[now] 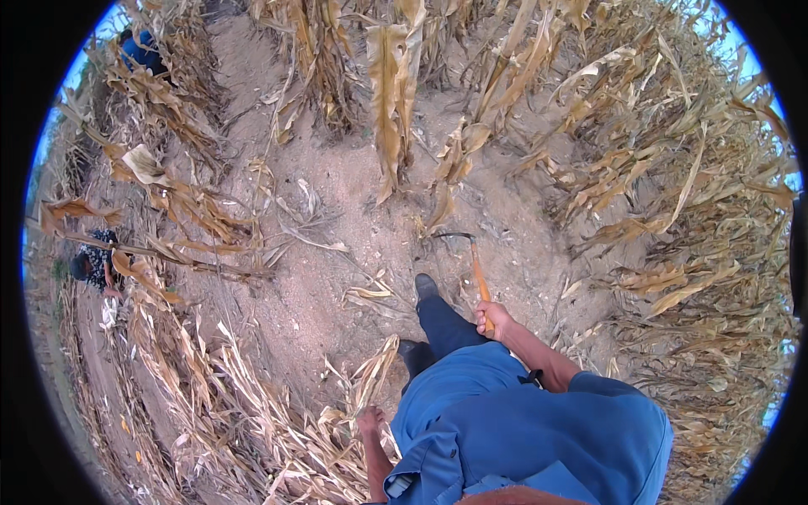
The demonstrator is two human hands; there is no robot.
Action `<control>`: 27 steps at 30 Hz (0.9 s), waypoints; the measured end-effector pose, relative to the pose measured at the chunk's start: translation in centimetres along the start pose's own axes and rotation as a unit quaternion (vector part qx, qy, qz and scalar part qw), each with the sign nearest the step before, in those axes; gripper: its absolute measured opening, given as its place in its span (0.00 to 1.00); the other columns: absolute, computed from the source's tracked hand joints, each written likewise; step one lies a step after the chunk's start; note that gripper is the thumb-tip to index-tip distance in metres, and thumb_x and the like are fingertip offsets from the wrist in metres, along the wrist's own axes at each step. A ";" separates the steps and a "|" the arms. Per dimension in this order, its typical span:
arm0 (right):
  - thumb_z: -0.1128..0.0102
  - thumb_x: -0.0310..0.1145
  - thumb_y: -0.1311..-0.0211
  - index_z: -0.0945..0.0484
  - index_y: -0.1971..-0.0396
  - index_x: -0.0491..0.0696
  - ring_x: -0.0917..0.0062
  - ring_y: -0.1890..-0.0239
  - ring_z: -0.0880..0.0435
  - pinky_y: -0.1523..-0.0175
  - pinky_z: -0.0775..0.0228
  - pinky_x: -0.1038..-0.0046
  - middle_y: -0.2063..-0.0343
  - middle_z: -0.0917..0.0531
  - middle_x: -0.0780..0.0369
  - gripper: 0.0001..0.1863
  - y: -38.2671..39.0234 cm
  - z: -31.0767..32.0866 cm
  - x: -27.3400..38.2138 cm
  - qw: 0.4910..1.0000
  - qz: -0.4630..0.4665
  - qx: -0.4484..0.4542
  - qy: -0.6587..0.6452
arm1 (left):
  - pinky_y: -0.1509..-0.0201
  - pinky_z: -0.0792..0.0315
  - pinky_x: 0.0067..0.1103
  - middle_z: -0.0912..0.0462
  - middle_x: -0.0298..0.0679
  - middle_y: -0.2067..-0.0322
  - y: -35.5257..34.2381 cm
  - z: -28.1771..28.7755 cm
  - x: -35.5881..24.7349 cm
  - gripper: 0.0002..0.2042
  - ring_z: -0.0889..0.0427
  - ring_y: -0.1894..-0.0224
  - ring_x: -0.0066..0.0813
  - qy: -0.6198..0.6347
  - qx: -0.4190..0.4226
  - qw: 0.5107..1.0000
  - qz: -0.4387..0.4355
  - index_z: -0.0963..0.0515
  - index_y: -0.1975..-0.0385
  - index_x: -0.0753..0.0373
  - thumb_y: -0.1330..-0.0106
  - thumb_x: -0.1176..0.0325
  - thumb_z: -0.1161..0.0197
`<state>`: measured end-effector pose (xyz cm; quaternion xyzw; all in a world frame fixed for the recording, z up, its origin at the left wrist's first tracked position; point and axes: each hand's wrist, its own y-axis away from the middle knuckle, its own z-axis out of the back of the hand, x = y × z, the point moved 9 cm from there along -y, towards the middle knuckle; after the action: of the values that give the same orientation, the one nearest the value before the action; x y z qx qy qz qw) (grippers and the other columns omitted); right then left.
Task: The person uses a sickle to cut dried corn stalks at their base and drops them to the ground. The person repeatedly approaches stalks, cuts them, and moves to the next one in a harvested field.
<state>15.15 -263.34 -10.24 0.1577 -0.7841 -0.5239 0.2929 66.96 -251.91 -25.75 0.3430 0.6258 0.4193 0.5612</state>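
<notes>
My right hand [493, 320] is closed round the orange handle of a sickle [481, 273]. The sickle's thin, dark curved blade points left, near the foot of a dry corn plant [443, 181]. Low on my left side, my left hand [370, 420] has its fingers curled at the lower end of a dry corn stalk [370, 374] with pale leaves. Its grip is small in the picture and partly covered by leaves. Beside that hand lies a heap of cut dry corn stalks [252, 404].
Standing dry corn [673, 210] fills the right side, and more rises ahead [324, 67]. Bent stalks [194, 257] reach in from the left. Bare soil [337, 177] with leaf litter lies before my feet. Two other people, one bending [97, 259] and one in blue [143, 52], are at the left.
</notes>
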 end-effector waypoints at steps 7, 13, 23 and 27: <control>0.46 0.25 0.41 0.31 0.69 0.47 0.81 0.87 0.32 0.84 0.37 0.74 0.83 0.30 0.65 0.03 2.9 -2.4 4.3 0.972 0.214 -0.096 0.006 | 0.78 0.29 0.21 0.21 0.42 0.75 2.0 -8.6 -7.8 0.07 0.23 0.79 0.27 -0.147 0.033 0.985 -0.089 0.24 0.68 0.69 0.36 0.70 0.45; 0.42 0.27 0.40 0.30 0.65 0.45 0.82 0.88 0.30 0.85 0.35 0.75 0.82 0.28 0.65 0.06 3.2 -6.3 10.7 0.934 0.349 -0.058 0.055 | 0.71 0.27 0.19 0.17 0.39 0.77 3.2 -14.2 -15.5 0.16 0.20 0.75 0.21 -0.306 0.047 0.935 -0.174 0.19 0.62 0.72 0.36 0.63 0.42; 0.37 0.30 0.45 0.26 0.64 0.42 0.69 0.74 0.21 0.67 0.29 0.67 0.77 0.22 0.57 0.11 0.6 -8.4 13.3 0.829 0.460 -0.141 0.286 | 0.60 0.22 0.24 0.14 0.48 0.64 2.0 -18.8 -24.1 0.22 0.15 0.62 0.32 -0.464 0.076 0.853 -0.227 0.22 0.51 0.76 0.35 0.61 0.39; 0.40 0.31 0.44 0.29 0.64 0.41 0.48 0.70 0.18 0.65 0.28 0.56 0.75 0.20 0.43 0.12 2.2 -9.1 12.9 0.846 0.400 -0.092 0.340 | 0.49 0.24 0.28 0.16 0.54 0.58 2.1 -27.8 -32.0 0.28 0.16 0.56 0.37 -0.476 0.127 0.824 -0.280 0.27 0.44 0.75 0.36 0.57 0.34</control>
<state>10.96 -276.23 -1.87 -0.0289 -0.5787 -0.3447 0.7385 43.67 -283.76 -10.04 0.3780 0.3975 -0.0549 0.8343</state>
